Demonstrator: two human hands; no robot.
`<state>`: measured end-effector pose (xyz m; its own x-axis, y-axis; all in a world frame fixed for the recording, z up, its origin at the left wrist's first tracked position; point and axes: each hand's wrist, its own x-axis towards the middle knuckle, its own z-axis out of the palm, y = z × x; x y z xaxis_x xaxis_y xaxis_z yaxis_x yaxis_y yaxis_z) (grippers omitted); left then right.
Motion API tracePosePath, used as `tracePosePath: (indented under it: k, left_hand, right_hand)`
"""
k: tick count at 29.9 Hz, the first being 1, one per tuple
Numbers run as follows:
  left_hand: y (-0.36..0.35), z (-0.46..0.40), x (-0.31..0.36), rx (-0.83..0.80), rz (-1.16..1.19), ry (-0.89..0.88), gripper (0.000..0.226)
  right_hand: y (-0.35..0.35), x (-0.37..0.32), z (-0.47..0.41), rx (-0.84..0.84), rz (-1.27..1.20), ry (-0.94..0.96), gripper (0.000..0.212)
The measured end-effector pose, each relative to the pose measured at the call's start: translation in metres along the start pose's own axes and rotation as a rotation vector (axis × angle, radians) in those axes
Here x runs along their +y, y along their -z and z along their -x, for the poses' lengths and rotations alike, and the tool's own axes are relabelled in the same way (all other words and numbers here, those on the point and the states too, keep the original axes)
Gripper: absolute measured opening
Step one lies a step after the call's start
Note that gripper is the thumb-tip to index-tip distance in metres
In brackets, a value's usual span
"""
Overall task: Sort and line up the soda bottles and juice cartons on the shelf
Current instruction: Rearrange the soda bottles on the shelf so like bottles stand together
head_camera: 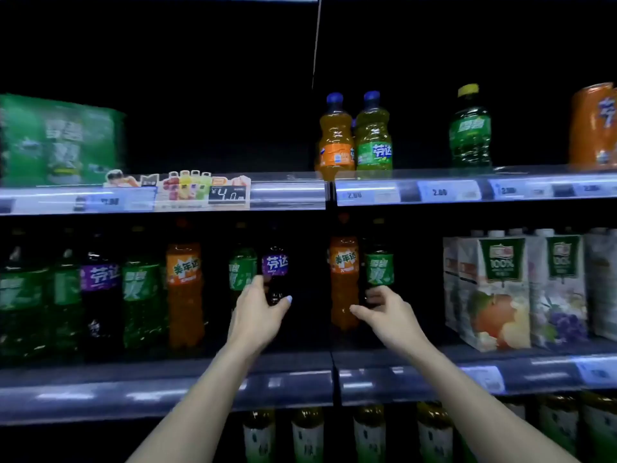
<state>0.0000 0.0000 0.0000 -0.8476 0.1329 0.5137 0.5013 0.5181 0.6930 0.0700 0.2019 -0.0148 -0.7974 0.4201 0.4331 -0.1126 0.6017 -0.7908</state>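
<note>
On the middle shelf (293,365) my left hand (258,312) grips the lower body of a dark bottle with a purple label (275,265), next to a green bottle (241,269). My right hand (389,312) wraps around the base of a green-labelled soda bottle (379,269), which stands beside an orange soda bottle (344,282). To the left stands a row of green, purple and orange bottles (140,295). Juice cartons (500,289) stand at the right of the same shelf.
The upper shelf (287,192) holds a green multipack (60,142) at the left, an orange and a yellow-green small bottle (354,135), a green bottle (470,128) and an orange pack (592,125). Dark bottles with pale labels (367,432) fill the shelf below.
</note>
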Motion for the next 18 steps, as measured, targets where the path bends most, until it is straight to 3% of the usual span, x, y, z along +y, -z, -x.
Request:
tracePosePath:
  k: [2,5,12,18]
  left_hand:
    - [-0.008,-0.028,-0.013,0.051,-0.045,0.017,0.031]
    - [-0.027,-0.068,-0.027,0.100,0.017,0.024,0.060]
    - [-0.064,-0.096,-0.036,0.154,0.065,0.129,0.081]
    - [-0.072,-0.095,-0.036,0.170,-0.095,0.122,0.084]
  right_hand:
    - [-0.015,0.001,-0.028,0.040,0.019,-0.003,0.058]
    - [-0.037,0.003,-0.064,0.096,0.010,-0.008,0.057]
    - [-0.067,0.028,-0.099,0.132,0.070,-0.043,0.082]
    - [-0.073,0.041,-0.108,0.081,0.022,-0.040,0.084]
